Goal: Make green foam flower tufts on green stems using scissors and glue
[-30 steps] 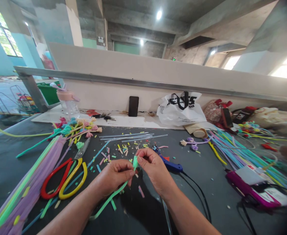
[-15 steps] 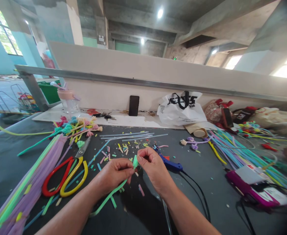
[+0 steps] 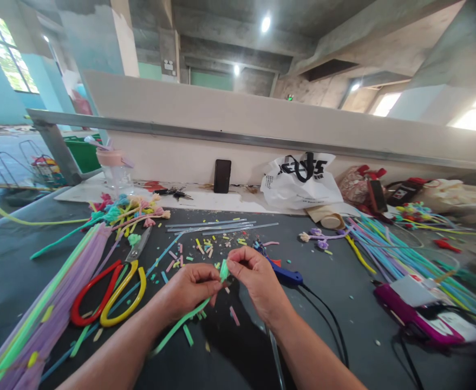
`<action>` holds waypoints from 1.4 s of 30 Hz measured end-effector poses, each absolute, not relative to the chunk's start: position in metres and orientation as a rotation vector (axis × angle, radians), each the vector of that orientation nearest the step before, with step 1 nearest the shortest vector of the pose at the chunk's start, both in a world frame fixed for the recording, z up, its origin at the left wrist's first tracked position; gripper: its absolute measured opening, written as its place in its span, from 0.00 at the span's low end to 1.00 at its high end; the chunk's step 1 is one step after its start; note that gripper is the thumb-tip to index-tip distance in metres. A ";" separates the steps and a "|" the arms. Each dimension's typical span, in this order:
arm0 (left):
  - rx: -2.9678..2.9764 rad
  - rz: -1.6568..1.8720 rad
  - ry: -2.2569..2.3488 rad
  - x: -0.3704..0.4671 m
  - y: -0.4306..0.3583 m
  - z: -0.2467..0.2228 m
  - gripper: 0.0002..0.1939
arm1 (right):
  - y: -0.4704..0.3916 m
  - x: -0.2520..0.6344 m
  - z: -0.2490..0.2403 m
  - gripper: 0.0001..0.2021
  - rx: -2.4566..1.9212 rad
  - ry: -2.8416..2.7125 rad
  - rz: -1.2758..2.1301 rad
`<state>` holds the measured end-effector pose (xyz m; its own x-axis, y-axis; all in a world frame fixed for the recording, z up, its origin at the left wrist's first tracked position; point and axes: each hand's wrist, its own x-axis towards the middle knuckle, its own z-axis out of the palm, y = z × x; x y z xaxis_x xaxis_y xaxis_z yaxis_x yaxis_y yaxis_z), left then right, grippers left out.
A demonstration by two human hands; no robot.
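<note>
Over the middle of the table, my left hand pinches a light green pipe cleaner, whose long tail hangs down under my left wrist. At its upper end is a bunched green tip. The fingers of my right hand are closed against this tip from the right, partly hiding it. Just behind my right hand lies a blue glue gun, its nozzle end partly hidden. Big scissors with one red and one yellow handle rest left of my left hand.
Cut bits in several colours litter the table around clear glue sticks. A bundle of purple and green pipe cleaners lies at left, a blue bundle at right. A phone leans on the back panel. A magenta case sits at right.
Almost nothing differs. Both hands stay at the green tip, with only a slight shift of the fingers and of the hanging tail.
</note>
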<state>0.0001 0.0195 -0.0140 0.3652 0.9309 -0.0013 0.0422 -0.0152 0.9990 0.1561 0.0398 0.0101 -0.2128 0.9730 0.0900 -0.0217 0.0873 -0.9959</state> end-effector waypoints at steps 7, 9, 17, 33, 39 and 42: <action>1.363 0.924 0.975 -0.002 0.021 -0.017 0.14 | 0.039 0.160 0.010 0.06 -0.895 -1.452 1.295; 1.342 0.920 0.974 -0.002 0.021 -0.017 0.15 | 0.040 0.161 0.009 0.07 -0.873 -1.439 1.285; 1.249 0.947 0.922 -0.002 0.019 -0.019 0.16 | 0.042 0.163 0.007 0.08 -0.879 -1.460 1.202; 0.860 1.129 0.759 -0.004 0.008 0.011 0.13 | 0.052 0.163 0.002 0.09 -1.029 -1.736 0.769; 0.832 1.127 0.838 -0.009 0.008 0.029 0.11 | 0.050 0.161 -0.001 0.09 -1.020 -1.834 0.659; 0.926 1.097 0.921 -0.013 0.003 0.041 0.11 | 0.048 0.159 -0.002 0.10 -0.997 -1.918 0.605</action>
<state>-0.0135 0.0032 0.0405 0.1997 0.9699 -0.1391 -0.3051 0.1964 0.9318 0.1595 0.0480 -0.0024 -0.3039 0.8270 0.4729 0.4057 0.5615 -0.7212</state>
